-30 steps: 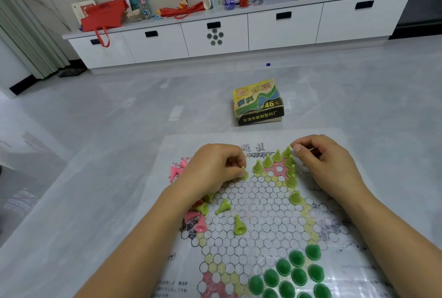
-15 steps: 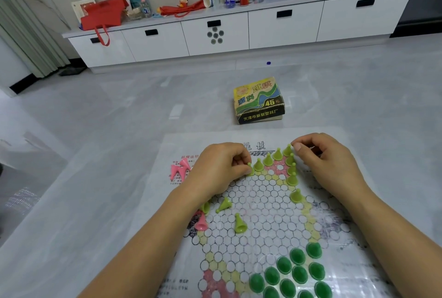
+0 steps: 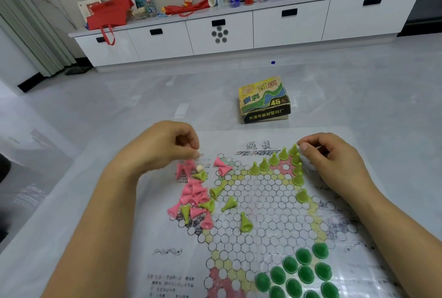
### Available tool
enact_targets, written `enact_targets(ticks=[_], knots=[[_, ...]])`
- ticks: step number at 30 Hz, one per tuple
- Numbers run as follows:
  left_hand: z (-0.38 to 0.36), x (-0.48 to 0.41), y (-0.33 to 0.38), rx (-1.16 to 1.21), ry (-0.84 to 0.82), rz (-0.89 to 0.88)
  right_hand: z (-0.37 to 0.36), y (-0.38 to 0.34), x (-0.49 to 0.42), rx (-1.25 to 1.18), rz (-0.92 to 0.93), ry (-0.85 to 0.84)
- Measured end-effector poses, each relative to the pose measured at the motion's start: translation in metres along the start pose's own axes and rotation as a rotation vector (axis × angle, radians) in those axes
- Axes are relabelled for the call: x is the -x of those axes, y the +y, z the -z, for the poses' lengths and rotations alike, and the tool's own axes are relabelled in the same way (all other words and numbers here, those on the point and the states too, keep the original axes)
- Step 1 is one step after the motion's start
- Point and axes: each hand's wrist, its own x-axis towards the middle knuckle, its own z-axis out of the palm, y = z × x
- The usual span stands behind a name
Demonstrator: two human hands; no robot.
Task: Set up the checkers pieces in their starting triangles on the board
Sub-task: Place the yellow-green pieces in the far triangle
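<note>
hard to make out: a small cream bit (image 3: 199,167) among the pink plastic cone pieces (image 3: 193,193), can't tell what it is. the dark green plastic pieces (image 3: 303,271) at lower right are cut off by the bottom edge, as is the printed paper checkers board under clear film (image 3: 263,192).

left hand (image 3: 167,148) hovers over the top of the pink heap at the board's left edge, fingers curled, thumb and forefinger tips together; can't tell if anything is pinched.

light green plastic cone pieces (image 3: 273,159): a few lie tipped over mid-board, others stand upright along two edges of the far right triangle.

right hand (image 3: 334,161) rests by that triangle's tip, fingers curled under, thumb just beside the apex piece; palm hidden, can't tell what it holds.

yellow and green cardboard box (image 3: 264,100) sits beyond the board.
</note>
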Motion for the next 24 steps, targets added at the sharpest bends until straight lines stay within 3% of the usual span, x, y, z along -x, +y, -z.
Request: enact_targets(ticks=[3, 6, 10, 20, 24], knots=[[-0.004, 0.002, 0.0, -0.13, -0.206, 0.04, 0.001, -0.001, 0.0, -0.002, -0.008, -0.001], [-0.017, -0.001, 0.008, -0.157, -0.269, 0.028, 0.001, -0.001, 0.0, -0.003, -0.011, 0.0], [-0.017, -0.007, 0.0, -0.179, -0.12, 0.058, 0.001, -0.001, 0.0, -0.011, -0.01, -0.001], [-0.03, -0.01, -0.002, -0.127, -0.232, 0.091, 0.0, 0.0, 0.0, -0.009, -0.004, 0.002], [-0.03, -0.011, 0.0, -0.122, -0.145, 0.014, 0.0, 0.001, 0.0, -0.01, -0.012, 0.005]])
